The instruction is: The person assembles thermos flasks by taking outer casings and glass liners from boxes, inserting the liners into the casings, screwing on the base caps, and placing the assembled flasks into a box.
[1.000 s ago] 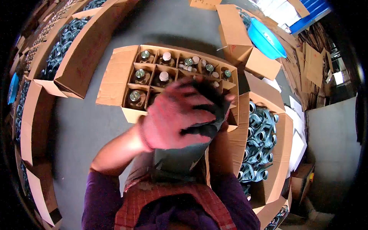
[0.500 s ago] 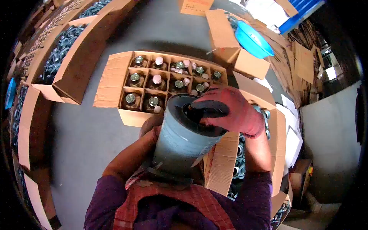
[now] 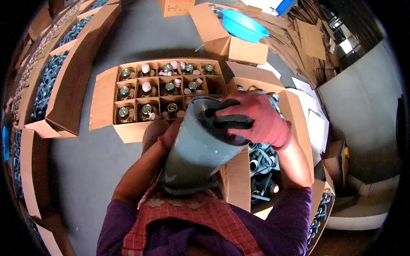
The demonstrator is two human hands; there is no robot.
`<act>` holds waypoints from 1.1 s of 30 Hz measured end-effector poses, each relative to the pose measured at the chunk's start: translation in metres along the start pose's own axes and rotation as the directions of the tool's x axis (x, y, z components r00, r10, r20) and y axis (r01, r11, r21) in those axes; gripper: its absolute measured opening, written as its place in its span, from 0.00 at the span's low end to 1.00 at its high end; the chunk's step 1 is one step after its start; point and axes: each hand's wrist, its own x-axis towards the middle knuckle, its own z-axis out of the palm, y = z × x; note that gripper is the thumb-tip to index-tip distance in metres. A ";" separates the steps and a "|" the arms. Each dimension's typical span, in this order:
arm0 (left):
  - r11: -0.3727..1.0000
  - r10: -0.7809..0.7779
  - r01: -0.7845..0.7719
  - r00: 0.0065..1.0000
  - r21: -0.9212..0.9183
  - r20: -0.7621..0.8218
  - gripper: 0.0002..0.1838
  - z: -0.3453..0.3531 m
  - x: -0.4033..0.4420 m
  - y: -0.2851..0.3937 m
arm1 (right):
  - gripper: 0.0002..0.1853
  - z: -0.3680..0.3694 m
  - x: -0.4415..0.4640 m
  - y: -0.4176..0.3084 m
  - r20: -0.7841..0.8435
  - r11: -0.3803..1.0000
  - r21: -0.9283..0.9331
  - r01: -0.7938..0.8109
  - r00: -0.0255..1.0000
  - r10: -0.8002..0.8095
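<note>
A large grey-blue cylinder [image 3: 198,145] leans against my lap, its dark recessed end tilted up. My right hand [image 3: 260,119], in a red glove with black fingertips, is curled over the right rim with fingers in the recess; what they grip is hard to make out. On the cylinder's left side is my left hand [image 3: 171,133], also gloved, its fingers hidden behind the cylinder. Beyond it stands an open divided carton [image 3: 128,133] of glass bottles [image 3: 124,112], several with pink caps lying on or beside them.
At the right, an open box [image 3: 238,179] holds blue-grey clamp-like parts [image 3: 265,158]. A blue basin [image 3: 245,26] rests on another box at the top. Long cartons [image 3: 70,98] of similar parts line the left side. Flattened cardboard [image 3: 309,40] lies at the upper right.
My right hand has gone from a blur over the cylinder to its right rim, and my left hand now shows at its left side. The view has turned, so the carton sits further left.
</note>
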 end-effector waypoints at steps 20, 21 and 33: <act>0.982 -0.077 0.046 0.983 0.181 0.167 0.19 0.036 -0.007 0.008 | 0.22 0.009 -0.012 -0.007 0.055 0.984 -0.140 -0.108 0.992 0.117; 0.954 0.023 -0.050 0.995 0.294 0.096 0.19 0.032 -0.017 0.011 | 0.21 0.012 -0.015 -0.009 0.040 0.957 -0.216 -0.195 0.977 0.209; 0.612 0.245 0.050 0.937 0.790 -0.249 0.22 -0.031 -0.105 -0.015 | 0.18 0.088 -0.044 0.078 -0.331 0.500 0.850 -0.164 0.572 0.750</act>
